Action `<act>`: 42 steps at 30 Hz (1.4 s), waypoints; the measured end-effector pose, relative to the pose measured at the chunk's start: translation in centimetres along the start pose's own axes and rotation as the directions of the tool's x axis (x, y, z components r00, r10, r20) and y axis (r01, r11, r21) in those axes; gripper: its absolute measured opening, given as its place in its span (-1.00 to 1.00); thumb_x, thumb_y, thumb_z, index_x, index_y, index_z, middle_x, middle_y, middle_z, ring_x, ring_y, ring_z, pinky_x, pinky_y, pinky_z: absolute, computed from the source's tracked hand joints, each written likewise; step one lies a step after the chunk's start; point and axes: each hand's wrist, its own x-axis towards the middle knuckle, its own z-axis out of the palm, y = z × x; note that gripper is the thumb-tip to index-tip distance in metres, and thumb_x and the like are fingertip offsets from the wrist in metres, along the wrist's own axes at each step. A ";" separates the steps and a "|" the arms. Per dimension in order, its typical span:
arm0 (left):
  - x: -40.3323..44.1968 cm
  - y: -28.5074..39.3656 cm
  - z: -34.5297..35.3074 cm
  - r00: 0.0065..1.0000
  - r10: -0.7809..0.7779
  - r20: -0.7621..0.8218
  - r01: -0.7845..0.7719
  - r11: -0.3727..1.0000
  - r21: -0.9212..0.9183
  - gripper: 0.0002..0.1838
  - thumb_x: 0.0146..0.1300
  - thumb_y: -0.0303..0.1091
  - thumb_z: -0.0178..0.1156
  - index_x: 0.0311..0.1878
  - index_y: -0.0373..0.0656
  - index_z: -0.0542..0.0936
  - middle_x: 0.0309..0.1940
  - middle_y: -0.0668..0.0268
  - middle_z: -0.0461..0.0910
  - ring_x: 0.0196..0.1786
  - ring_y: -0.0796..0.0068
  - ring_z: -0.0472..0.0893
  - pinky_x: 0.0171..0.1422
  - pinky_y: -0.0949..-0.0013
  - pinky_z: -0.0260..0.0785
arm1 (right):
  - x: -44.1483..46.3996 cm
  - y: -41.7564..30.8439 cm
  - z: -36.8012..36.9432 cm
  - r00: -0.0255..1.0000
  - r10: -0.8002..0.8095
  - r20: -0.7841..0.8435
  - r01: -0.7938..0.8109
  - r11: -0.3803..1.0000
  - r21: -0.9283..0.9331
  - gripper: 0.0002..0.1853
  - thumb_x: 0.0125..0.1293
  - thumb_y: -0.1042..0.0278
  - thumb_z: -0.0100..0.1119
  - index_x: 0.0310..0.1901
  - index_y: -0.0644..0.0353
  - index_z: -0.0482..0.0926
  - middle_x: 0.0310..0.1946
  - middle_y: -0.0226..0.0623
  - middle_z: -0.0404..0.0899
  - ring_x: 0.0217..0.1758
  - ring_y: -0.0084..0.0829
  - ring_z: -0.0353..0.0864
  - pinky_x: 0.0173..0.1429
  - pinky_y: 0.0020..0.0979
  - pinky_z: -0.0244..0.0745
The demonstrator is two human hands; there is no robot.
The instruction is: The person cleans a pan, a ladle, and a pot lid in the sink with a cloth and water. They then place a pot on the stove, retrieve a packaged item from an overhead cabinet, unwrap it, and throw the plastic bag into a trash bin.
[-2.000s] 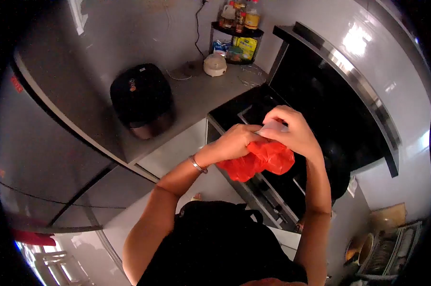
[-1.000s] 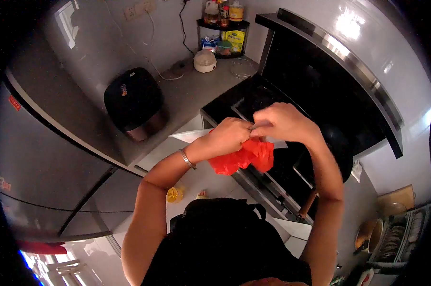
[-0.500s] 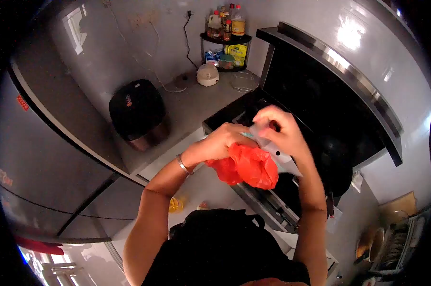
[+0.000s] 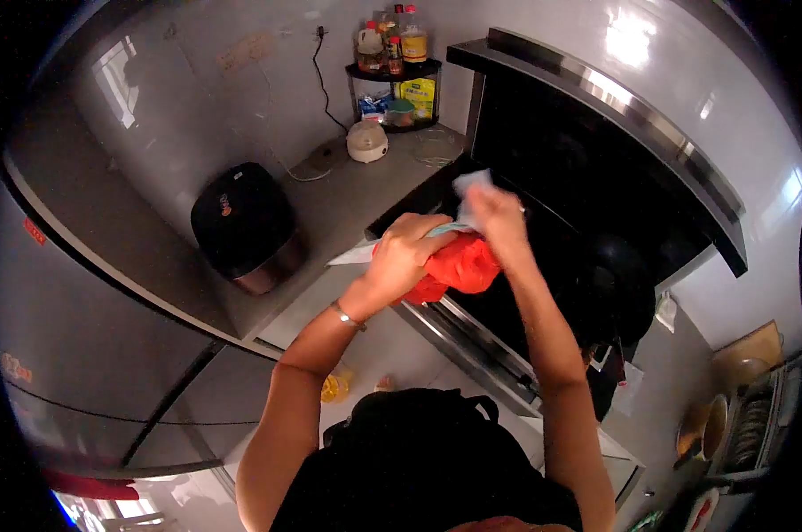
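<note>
My left hand is closed around a crumpled red plastic bag and a pale, thin sheet. The bag hangs below and between my hands, over the front of the stove. To the left of my left hand, a pale pointed end sticks out. A narrow light-green strip runs from my left fingers toward my right hand. My right hand, smeared by motion, seems closed on a whitish translucent sheet rising above its fingers. What kind of thing the sheet is, I cannot make out.
A black rice cooker and a small white appliance stand on the counter. Bottles and packets fill a corner rack. A dark wok sits on the black stove. At the right are a dish rack and a pan.
The red bag has moved up and left with my hands. My right hand has turned, and the whitish sheet now rises above it. A pale end now shows left of my left hand.
</note>
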 end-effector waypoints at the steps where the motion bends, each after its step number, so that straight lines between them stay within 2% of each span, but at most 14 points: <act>1: -0.2 0.6 -0.3 0.999 0.027 0.019 -0.027 1.000 0.014 -0.68 -0.15 -0.47 0.22 -0.21 -0.22 0.61 -0.14 0.16 0.59 -0.11 0.18 0.59 0.01 0.24 0.41 | 2.2 2.6 -1.2 0.977 0.182 -0.113 -0.166 0.977 0.137 -0.61 0.32 0.07 0.04 -0.36 0.31 0.58 -0.56 -0.47 0.52 -0.48 -0.58 0.43 -0.38 -0.43 0.34; 2: -0.4 1.3 -0.4 0.999 0.029 0.024 -0.029 1.000 0.013 -0.68 -0.15 -0.47 0.23 -0.21 -0.22 0.61 -0.14 0.15 0.59 -0.11 0.18 0.59 0.00 0.24 0.42 | 3.6 4.9 -2.9 0.952 0.265 -0.151 -0.226 0.946 0.233 -0.57 0.33 0.02 0.00 -0.32 0.31 0.58 -0.55 -0.34 0.54 -0.49 -0.51 0.44 -0.34 -0.41 0.36; 7: -1.3 3.1 -0.6 1.000 0.017 0.013 -0.017 1.000 0.000 -0.65 -0.17 -0.46 0.26 -0.19 -0.22 0.60 -0.12 0.13 0.59 -0.11 0.16 0.59 -0.01 0.22 0.43 | 3.2 6.8 -4.9 0.932 -0.114 -0.345 -0.055 0.893 -0.446 -0.44 0.36 -0.12 -0.17 -0.34 0.31 0.55 -0.47 -0.01 0.56 -0.40 -0.03 0.55 -0.27 -0.20 0.39; 16: -4.4 6.0 -1.0 0.994 -0.106 0.040 0.107 0.993 -0.042 -0.58 -0.21 -0.41 0.38 -0.15 -0.15 0.64 -0.05 0.16 0.59 -0.09 0.18 0.60 -0.01 0.27 0.47 | 3.2 11.0 -9.2 0.889 0.040 -0.456 -0.166 0.956 -0.241 -0.48 0.38 -0.07 -0.16 -0.38 0.28 0.55 -0.48 -0.03 0.56 -0.35 -0.01 0.55 -0.23 -0.17 0.38; 17: -4.5 6.1 -0.6 0.991 -0.131 0.033 0.132 0.990 -0.046 -0.58 -0.21 -0.41 0.39 -0.14 -0.14 0.64 -0.06 0.16 0.59 -0.09 0.19 0.60 -0.01 0.27 0.47 | 3.0 11.4 -8.8 0.826 0.065 -0.559 -0.202 0.961 -0.188 -0.51 0.39 0.04 -0.10 -0.46 0.37 0.49 -0.62 -0.23 0.48 -0.51 -0.43 0.44 -0.34 -0.30 0.33; 23: -4.5 5.5 1.1 0.995 -0.102 0.022 0.104 0.974 -0.200 -0.56 -0.16 -0.45 0.39 -0.08 -0.12 0.64 -0.08 0.15 0.59 -0.11 0.19 0.60 -0.02 0.30 0.47 | -0.7 8.8 -10.7 0.612 0.142 -0.778 -0.475 0.852 -0.218 -0.57 0.37 0.08 -0.05 -0.29 0.36 0.59 -0.39 -0.09 0.62 -0.28 -0.20 0.61 -0.15 -0.26 0.41; 26: -4.7 4.7 0.5 0.997 -0.066 0.033 0.074 0.942 -0.326 -0.58 -0.11 -0.47 0.38 -0.07 -0.15 0.64 -0.09 0.13 0.59 -0.11 0.20 0.60 -0.02 0.31 0.47 | -2.6 11.5 -11.7 0.489 0.288 -0.823 -0.525 0.851 -0.014 -0.58 0.37 0.00 -0.15 -0.17 0.16 0.61 -0.21 -0.03 0.60 -0.06 0.00 0.55 0.01 -0.17 0.42; 28: -6.3 2.9 -0.3 1.000 -0.025 -0.008 0.019 0.911 -0.412 -0.59 -0.10 -0.47 0.39 -0.07 -0.18 0.63 -0.11 0.11 0.60 -0.11 0.20 0.61 -0.02 0.32 0.47 | -5.3 9.3 -12.8 0.387 0.216 -0.897 -0.576 0.815 -0.053 -0.52 0.37 -0.02 -0.16 -0.30 0.26 0.59 -0.34 -0.04 0.60 -0.22 -0.07 0.59 -0.14 -0.15 0.48; 30: -5.9 3.6 -6.2 0.763 -0.620 0.183 0.483 0.358 -0.799 -0.58 -0.12 -0.46 0.42 -0.09 -0.23 0.62 -0.15 0.09 0.62 -0.11 0.22 0.62 -0.02 0.31 0.47 | -10.7 8.4 -19.2 0.237 0.184 -0.954 -0.486 0.873 0.047 -0.49 0.38 -0.03 -0.18 -0.42 0.27 0.55 -0.49 -0.11 0.57 -0.36 -0.21 0.58 -0.27 -0.17 0.47; 32: -6.3 1.5 -8.2 0.982 -0.184 -0.037 0.154 0.901 -0.406 -0.64 -0.08 -0.46 0.38 -0.13 -0.26 0.63 -0.18 0.08 0.63 -0.12 0.20 0.64 -0.01 0.29 0.48 | -16.1 5.6 -22.4 0.213 0.126 -0.969 -0.468 0.883 0.012 -0.44 0.40 -0.04 -0.21 -0.54 0.29 0.52 -0.64 -0.19 0.53 -0.51 -0.35 0.56 -0.40 -0.19 0.47; 34: -5.5 1.8 -7.1 0.998 -0.059 0.001 0.053 0.888 -0.458 -0.70 -0.02 -0.45 0.34 -0.15 -0.28 0.63 -0.18 0.08 0.63 -0.11 0.20 0.63 -0.01 0.28 0.47 | -19.1 1.4 -18.4 0.387 0.033 -0.922 -0.639 0.731 -0.242 -0.48 0.39 -0.03 -0.16 -0.51 0.26 0.51 -0.62 -0.25 0.50 -0.56 -0.43 0.47 -0.40 -0.24 0.42; 36: -4.5 2.7 -5.6 0.999 0.033 -0.003 -0.029 0.839 -0.543 -0.74 0.01 -0.45 0.31 -0.18 -0.29 0.63 -0.18 0.07 0.63 -0.11 0.19 0.63 0.00 0.26 0.47 | -22.2 -2.5 -12.4 0.296 0.239 -0.925 -0.426 0.900 0.096 -0.49 0.38 -0.06 -0.13 -0.50 0.24 0.50 -0.63 -0.33 0.44 -0.56 -0.46 0.41 -0.44 -0.30 0.36; 39: -5.7 3.2 -4.6 0.990 0.138 0.004 -0.107 0.790 -0.603 -0.73 0.06 -0.43 0.28 -0.14 -0.30 0.62 -0.14 0.06 0.62 -0.11 0.17 0.62 0.03 0.24 0.46 | -30.2 -0.9 -6.5 0.226 0.376 -0.898 -0.346 0.893 0.287 -0.48 0.36 -0.18 -0.14 -0.35 0.20 0.47 -0.49 -0.38 0.41 -0.43 -0.52 0.34 -0.38 -0.38 0.33; 42: -7.1 1.4 -3.1 0.990 0.115 0.084 -0.021 0.698 -0.716 -0.71 0.09 -0.42 0.26 -0.10 -0.30 0.60 -0.12 0.07 0.61 -0.10 0.17 0.62 0.04 0.24 0.45 | -39.5 -0.4 -1.9 -0.009 0.581 -0.814 -0.329 0.767 0.551 -0.66 0.23 0.11 -0.05 -0.19 0.23 0.51 -0.34 -0.31 0.49 -0.35 -0.47 0.39 -0.32 -0.34 0.35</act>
